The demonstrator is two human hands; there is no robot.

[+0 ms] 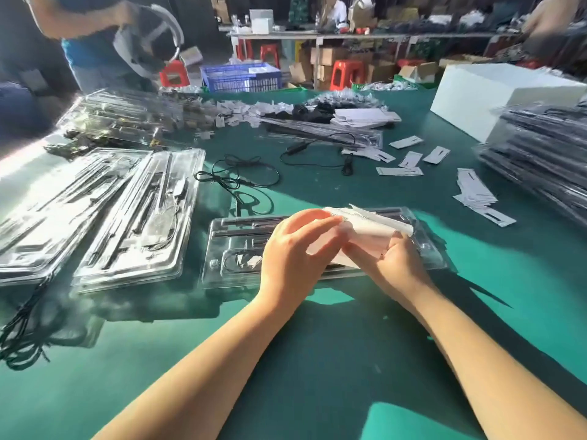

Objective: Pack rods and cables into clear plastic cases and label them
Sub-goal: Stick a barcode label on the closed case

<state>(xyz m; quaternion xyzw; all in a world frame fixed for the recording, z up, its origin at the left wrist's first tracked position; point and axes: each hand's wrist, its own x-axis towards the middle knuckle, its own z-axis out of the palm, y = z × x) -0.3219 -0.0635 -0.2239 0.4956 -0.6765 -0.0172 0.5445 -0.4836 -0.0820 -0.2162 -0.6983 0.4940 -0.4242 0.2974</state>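
Note:
A clear plastic case [235,246] lies on the green table in front of me, with dark rods along its far side and a coiled cable in a pocket at its left. Over its right half, both hands hold a white paper label sheet [371,223]. My left hand [292,249] pinches the sheet's left edge with thumb and fingers. My right hand [390,262] grips the sheet from below, fingers curled under it. Loose black cables [241,179] lie just beyond the case.
Stacks of clear cases [136,217] sit at the left, another stack [540,154] at the right beside a white box [495,96]. White label cards [409,160] are scattered at the far right. A person [95,42] stands at the table's far left.

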